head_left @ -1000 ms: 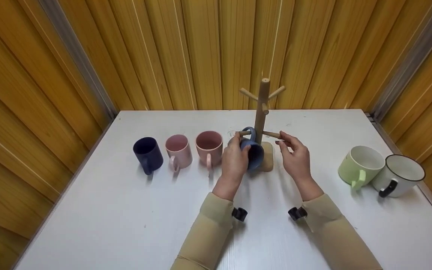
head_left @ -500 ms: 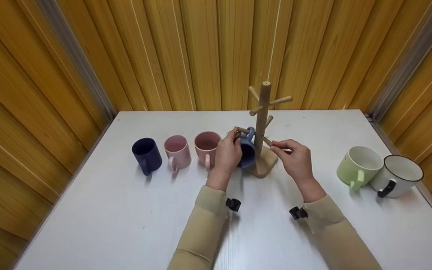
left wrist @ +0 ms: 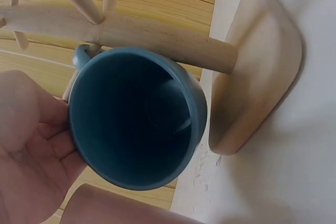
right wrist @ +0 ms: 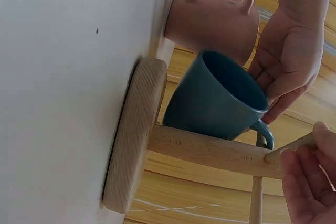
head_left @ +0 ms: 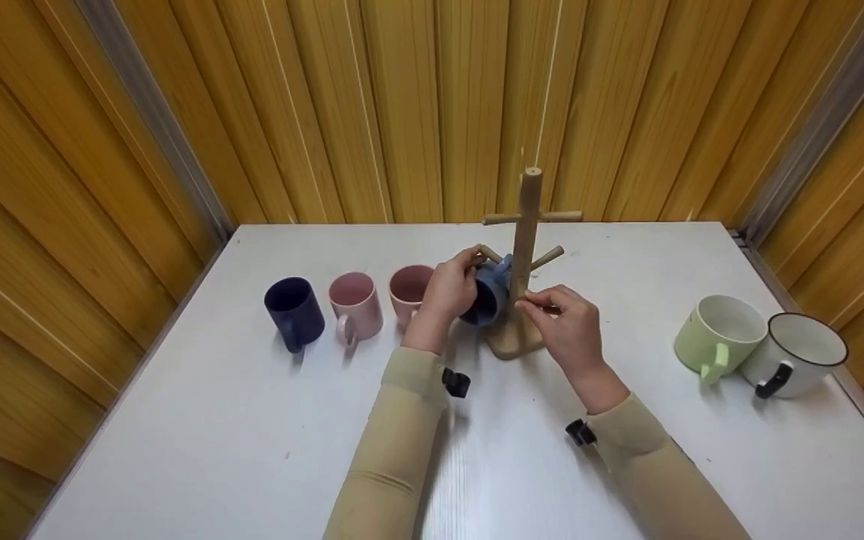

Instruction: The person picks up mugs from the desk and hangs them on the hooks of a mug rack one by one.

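A wooden mug tree (head_left: pixel 526 240) stands on the table with a blue mug (head_left: pixel 486 296) hanging by its handle from a lower peg, mouth tilted toward me. My left hand (head_left: pixel 449 289) holds the outer end of that peg, its fingers beside the mug. In the left wrist view the mug's dark opening (left wrist: pixel 131 119) faces the camera and hides some fingertips. My right hand (head_left: pixel 571 322) pinches another lower peg, which points toward me; the right wrist view shows this peg (right wrist: pixel 294 146) between thumb and fingers.
Left of the tree stand a navy mug (head_left: pixel 295 311), a light pink mug (head_left: pixel 357 304) and a darker pink mug (head_left: pixel 408 289), partly behind my left hand. At right are a green mug (head_left: pixel 713 337) and a white, black-rimmed mug (head_left: pixel 799 356). Wood-panelled walls (head_left: pixel 402 112) enclose the table.
The mug tree has turned clockwise seen from above. The right hand's peg has swung from the right to the front, and the blue mug has shifted left and back with my left hand.
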`<move>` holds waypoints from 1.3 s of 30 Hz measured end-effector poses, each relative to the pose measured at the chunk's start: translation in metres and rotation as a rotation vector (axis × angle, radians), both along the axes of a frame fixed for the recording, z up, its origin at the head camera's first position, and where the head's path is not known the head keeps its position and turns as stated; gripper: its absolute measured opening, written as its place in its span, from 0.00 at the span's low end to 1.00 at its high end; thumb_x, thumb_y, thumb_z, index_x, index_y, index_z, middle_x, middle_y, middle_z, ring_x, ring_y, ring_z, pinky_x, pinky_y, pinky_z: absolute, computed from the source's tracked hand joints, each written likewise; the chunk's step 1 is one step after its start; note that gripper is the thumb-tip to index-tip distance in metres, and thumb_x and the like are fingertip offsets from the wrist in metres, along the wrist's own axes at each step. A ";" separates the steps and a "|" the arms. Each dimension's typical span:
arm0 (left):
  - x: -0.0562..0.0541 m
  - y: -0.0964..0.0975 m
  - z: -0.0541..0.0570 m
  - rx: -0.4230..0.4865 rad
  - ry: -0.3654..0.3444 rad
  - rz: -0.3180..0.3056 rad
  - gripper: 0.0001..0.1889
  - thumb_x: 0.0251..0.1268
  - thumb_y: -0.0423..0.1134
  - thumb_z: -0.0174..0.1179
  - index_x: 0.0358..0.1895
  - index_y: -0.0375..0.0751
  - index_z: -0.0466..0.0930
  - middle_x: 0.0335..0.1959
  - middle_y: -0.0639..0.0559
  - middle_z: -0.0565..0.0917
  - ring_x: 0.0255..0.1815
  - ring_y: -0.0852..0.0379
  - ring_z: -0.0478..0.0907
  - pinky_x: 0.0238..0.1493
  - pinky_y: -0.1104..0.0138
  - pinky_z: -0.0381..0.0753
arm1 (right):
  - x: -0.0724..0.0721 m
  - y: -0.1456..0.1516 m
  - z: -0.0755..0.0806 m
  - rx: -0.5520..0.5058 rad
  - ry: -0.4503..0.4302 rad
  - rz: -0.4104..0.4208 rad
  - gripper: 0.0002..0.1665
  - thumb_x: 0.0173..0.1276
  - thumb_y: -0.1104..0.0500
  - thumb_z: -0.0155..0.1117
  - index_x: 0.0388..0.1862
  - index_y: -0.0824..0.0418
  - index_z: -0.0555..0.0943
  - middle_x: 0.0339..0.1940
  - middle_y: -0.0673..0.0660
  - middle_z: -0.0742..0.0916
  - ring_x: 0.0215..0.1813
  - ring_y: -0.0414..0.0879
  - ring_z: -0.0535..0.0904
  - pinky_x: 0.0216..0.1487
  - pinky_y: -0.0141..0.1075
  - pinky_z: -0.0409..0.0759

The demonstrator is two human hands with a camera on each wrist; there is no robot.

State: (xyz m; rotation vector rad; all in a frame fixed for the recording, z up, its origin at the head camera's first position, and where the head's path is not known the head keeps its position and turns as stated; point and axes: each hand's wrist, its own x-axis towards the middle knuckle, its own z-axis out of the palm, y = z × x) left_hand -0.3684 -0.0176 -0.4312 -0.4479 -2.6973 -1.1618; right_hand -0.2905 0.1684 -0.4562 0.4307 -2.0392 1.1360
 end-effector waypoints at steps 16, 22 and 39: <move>0.046 0.023 -0.020 0.115 0.578 -0.135 0.15 0.69 0.26 0.63 0.57 0.37 0.86 0.55 0.45 0.89 0.58 0.51 0.86 0.61 0.69 0.83 | 0.003 -0.001 0.000 0.004 -0.008 0.009 0.07 0.57 0.67 0.79 0.35 0.67 0.90 0.30 0.59 0.90 0.32 0.51 0.88 0.39 0.13 0.78; 0.044 0.032 -0.034 0.172 0.540 -0.213 0.14 0.68 0.26 0.65 0.55 0.37 0.88 0.55 0.46 0.89 0.59 0.53 0.86 0.61 0.72 0.82 | 0.002 0.004 0.000 0.036 -0.012 0.030 0.09 0.57 0.68 0.79 0.38 0.67 0.91 0.33 0.59 0.91 0.33 0.51 0.88 0.41 0.16 0.81; 0.045 0.039 -0.044 0.269 0.531 -0.158 0.14 0.66 0.27 0.67 0.53 0.37 0.88 0.54 0.47 0.90 0.60 0.53 0.86 0.64 0.70 0.81 | 0.021 0.099 0.062 0.355 -0.548 0.192 0.31 0.67 0.67 0.72 0.69 0.60 0.78 0.71 0.65 0.80 0.72 0.68 0.73 0.67 0.68 0.74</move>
